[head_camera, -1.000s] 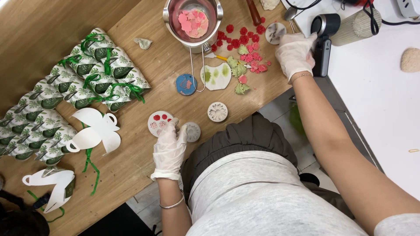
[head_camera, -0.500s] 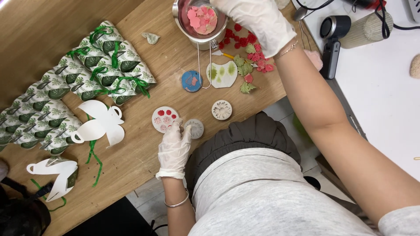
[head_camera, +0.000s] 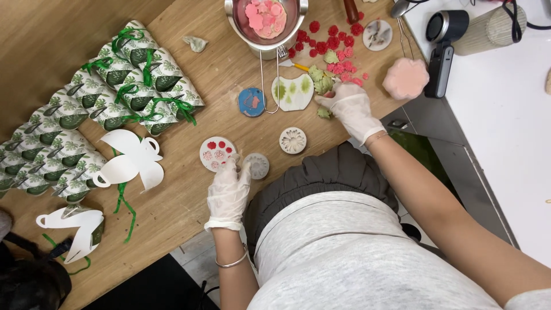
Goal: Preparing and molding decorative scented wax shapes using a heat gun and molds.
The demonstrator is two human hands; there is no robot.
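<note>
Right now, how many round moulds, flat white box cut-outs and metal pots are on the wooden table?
Round moulds: 5
Flat white box cut-outs: 2
Metal pot: 1
Total: 8

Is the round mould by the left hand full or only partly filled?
Partly filled: the round mould has red in some cavities, others look pale.

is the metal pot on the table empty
No, the metal pot holds pink flower-shaped pieces, seen from above.
</note>
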